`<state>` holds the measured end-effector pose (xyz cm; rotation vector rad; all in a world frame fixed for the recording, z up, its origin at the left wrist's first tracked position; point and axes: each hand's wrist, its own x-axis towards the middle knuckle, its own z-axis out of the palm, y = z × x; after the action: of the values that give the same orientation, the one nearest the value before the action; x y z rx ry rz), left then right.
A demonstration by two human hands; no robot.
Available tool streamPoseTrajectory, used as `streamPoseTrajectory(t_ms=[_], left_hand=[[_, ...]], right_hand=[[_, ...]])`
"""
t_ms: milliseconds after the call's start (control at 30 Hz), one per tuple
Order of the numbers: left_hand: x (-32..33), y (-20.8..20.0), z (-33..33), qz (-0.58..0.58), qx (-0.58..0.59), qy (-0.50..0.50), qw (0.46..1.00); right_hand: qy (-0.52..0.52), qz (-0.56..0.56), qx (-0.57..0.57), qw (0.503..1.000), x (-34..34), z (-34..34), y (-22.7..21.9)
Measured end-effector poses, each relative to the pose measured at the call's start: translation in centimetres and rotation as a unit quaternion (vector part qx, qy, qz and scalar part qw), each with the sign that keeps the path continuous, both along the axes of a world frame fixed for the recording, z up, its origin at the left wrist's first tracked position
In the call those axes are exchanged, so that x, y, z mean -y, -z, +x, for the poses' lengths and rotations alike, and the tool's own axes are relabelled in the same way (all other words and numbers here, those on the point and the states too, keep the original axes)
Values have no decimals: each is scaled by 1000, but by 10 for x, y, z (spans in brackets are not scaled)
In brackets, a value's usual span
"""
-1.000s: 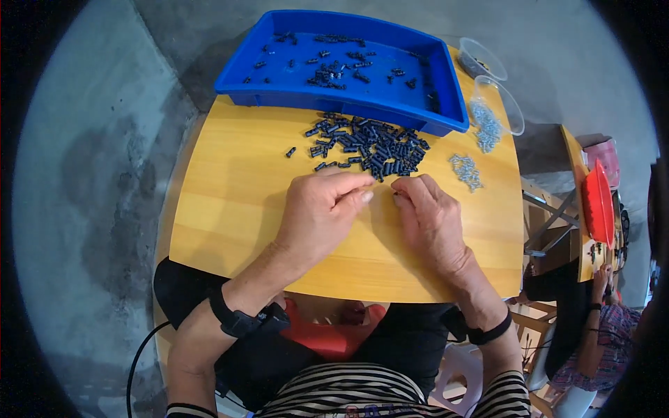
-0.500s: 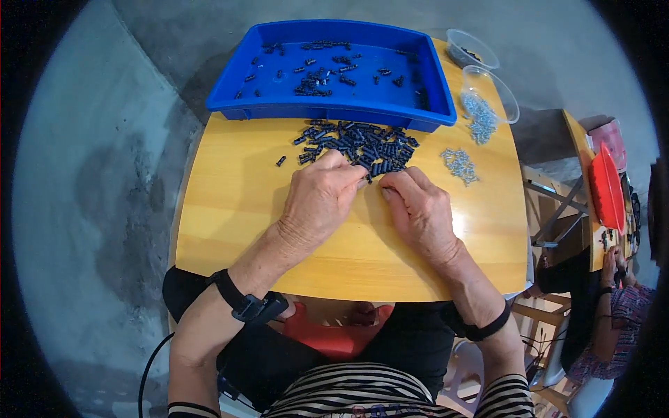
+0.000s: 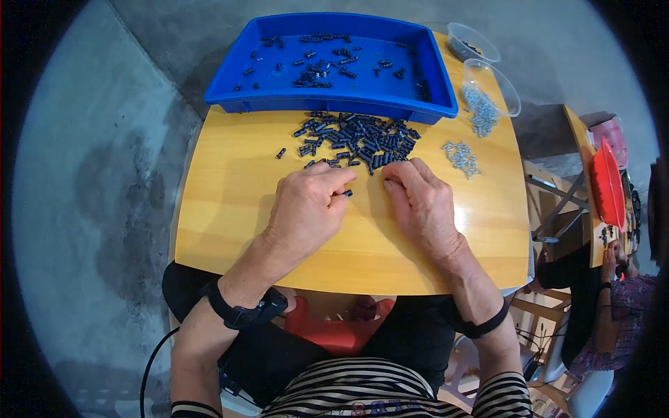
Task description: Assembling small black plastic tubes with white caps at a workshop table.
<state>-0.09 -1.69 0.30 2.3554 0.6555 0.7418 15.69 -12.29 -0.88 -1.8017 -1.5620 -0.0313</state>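
A heap of small black cylindrical plastic pieces lies on the yellow wooden table, just beyond my hands. My left hand is closed on one small black plastic piece, whose end shows past the fingertips. Close by on the right, my right hand is pinched at the near edge of the heap. Whatever may be between its fingertips is too small or hidden to make out. The two hands are apart.
A blue tray with scattered black pieces stands behind the heap. Small silver screws lie to the right, below a tipped clear tub spilling more screws. Another clear tub sits behind. At far right, a person works beside a red basket.
My left hand has drawn back from the heap, toward me, with a black piece now showing in its fingers. The right hand has hardly moved.
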Motion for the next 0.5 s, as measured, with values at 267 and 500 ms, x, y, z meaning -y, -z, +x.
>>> streamPoseTrajectory(t_ms=[267,500], left_hand=[[5,-1,-11,27,-25,19,999],[5,1,-13,-46,24,27,998]], right_hand=[[8,2,-44,999,5,1,2],[3,-27,-584,811,16,-11,-17]])
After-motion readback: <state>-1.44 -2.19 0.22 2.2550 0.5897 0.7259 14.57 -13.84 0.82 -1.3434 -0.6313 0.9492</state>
